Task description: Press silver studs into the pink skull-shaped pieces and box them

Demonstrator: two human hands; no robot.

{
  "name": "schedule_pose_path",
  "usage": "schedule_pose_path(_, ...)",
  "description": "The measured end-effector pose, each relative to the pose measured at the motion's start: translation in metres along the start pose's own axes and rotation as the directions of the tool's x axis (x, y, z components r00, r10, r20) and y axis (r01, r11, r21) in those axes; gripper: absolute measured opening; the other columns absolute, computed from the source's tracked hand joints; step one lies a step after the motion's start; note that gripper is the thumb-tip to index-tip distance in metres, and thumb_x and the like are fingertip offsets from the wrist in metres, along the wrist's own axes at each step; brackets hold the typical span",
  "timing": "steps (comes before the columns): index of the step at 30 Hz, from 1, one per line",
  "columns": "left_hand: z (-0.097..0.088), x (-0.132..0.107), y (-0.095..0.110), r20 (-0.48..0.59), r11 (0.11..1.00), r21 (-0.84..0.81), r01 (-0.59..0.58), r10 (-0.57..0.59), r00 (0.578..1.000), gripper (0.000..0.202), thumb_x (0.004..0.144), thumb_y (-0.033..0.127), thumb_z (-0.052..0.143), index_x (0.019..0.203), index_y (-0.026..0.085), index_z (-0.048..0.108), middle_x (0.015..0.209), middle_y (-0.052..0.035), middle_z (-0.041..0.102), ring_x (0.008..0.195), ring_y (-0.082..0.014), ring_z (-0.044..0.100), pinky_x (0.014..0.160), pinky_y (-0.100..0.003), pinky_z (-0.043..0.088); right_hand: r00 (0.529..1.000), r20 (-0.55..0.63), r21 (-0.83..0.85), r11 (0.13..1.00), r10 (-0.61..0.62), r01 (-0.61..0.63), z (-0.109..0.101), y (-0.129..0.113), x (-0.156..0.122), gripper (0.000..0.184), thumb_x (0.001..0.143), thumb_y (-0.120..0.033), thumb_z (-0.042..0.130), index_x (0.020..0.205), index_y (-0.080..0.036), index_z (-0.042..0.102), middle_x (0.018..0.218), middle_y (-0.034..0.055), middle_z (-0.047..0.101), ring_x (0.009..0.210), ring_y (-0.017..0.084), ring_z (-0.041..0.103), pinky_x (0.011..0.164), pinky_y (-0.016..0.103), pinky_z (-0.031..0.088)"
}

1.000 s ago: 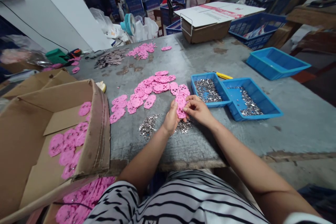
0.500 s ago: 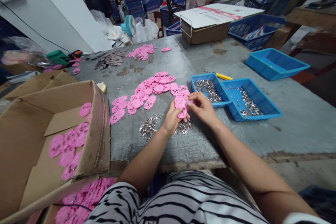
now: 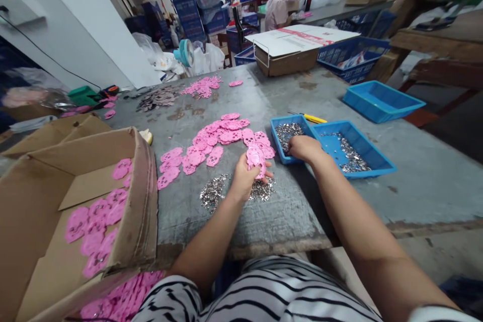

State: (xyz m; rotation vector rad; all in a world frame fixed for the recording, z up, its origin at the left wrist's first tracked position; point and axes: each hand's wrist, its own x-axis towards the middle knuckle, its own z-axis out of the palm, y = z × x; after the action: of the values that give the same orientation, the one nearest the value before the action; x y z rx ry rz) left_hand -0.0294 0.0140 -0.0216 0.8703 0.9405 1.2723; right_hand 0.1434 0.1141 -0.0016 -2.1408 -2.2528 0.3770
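A pink, skull-like flat piece (image 3: 255, 157) rests in my left hand (image 3: 243, 176), pinned by the thumb with the fingers spread beneath it. My right hand (image 3: 306, 149) reaches into the nearer blue tray (image 3: 290, 159), its fingers down among small shiny metal parts (image 3: 287, 132); the fingertips are hidden there, so what they pinch cannot be seen. More pink pieces (image 3: 215, 133) lie overlapping on the table just beyond my left hand. Two heaps of small metal parts, one on the left (image 3: 214, 191) and one partly behind my left hand (image 3: 262, 188), sit on the tabletop.
A cardboard box (image 3: 145, 201) holding pink pieces stands at the left. To the right are a second blue tray (image 3: 377, 173) with metal parts and another blue tray (image 3: 383, 103). A yellow-handled tool (image 3: 315, 118) lies behind the trays. A person (image 3: 277, 12) sits farther back.
My right hand has left the pink piece and moved right into the nearer blue tray. My left hand still holds the piece. The camera view has tilted up slightly.
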Motion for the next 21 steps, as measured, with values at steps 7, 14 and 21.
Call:
schedule_pose_path(7, 0.001, 0.001, 0.003, -0.070, 1.000, -0.019, -0.012, 0.011, 0.998, 0.049, 0.057, 0.020, 0.059, 0.103, 0.017, 0.042, 0.086, -0.0066, 0.072, 0.054, -0.0170, 0.067, 0.042, -0.022, 0.045, 0.993, 0.086, -0.058, 0.996, 0.077, -0.072, -0.011, 0.013, -0.002, 0.026, 0.077, -0.014, 0.057, 0.096, -0.015, 0.075, 0.105, 0.0170, 0.072, 0.098, 0.029, 0.068, 0.072, 0.031, 0.048)
schedule_pose_path(14, 0.004, 0.003, 0.004, -0.067, 1.000, -0.015, 0.000, -0.001, 0.998, 0.048, 0.056, 0.021, 0.058, 0.102, 0.017, 0.043, 0.083, -0.0055, 0.072, 0.052, -0.0150, 0.065, 0.040, -0.020, 0.043, 0.991, 0.100, -0.088, 0.993, 0.093, -0.085, -0.017, 0.022, -0.008, 0.030, 0.082, -0.016, 0.052, 0.103, -0.014, 0.073, 0.106, 0.0172, 0.071, 0.102, 0.028, 0.066, 0.074, 0.030, 0.047)
schedule_pose_path(21, 0.003, 0.003, 0.003, -0.083, 1.000, -0.012, -0.019, 0.018, 0.996, 0.049, 0.056, 0.021, 0.057, 0.103, 0.016, 0.044, 0.082, -0.0040, 0.072, 0.050, -0.0141, 0.064, 0.039, -0.020, 0.043, 0.990, 0.113, -0.097, 0.993, 0.085, -0.074, -0.020, 0.021, -0.009, 0.029, 0.081, -0.016, 0.055, 0.105, -0.016, 0.073, 0.109, 0.0157, 0.071, 0.101, 0.027, 0.067, 0.073, 0.029, 0.047)
